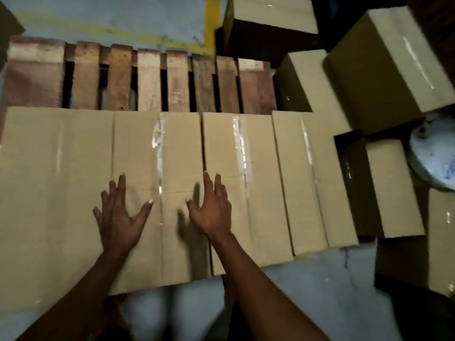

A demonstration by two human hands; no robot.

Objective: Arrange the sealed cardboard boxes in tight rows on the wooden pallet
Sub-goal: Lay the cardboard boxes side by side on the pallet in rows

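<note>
Four sealed cardboard boxes sit side by side on the near half of the wooden pallet (147,77), their long sides pressed together so only thin seams show between them. Both hands lie flat and empty on the row, fingers spread wide, nothing gripped: the left hand (120,217) rests on the second box (157,148), and the right hand (211,207) sits across the seam where that box meets the third box (236,148). The leftmost box (54,168) and the fourth box (302,173) complete the row.

The boxes are plain tan corrugated board, matt and slightly rough, long and rectangular with crisp edges. A glossy clear tape strip (158,134) runs down each lid and will be the one slick patch; the card itself should give palms good friction. The lids look stiff enough to take a flat push without denting, though I'd guess the middle over the flaps is softer than the edges. How heavy they are I cannot tell. Sliding one looks best done with flat palms near the top edge or against an end face; lifting calls for hands under opposite bottom edges.

Beyond the row the pallet's weathered reddish slats lie bare, with dark gaps between. More loose boxes (384,60) are piled to the right on the floor
</note>
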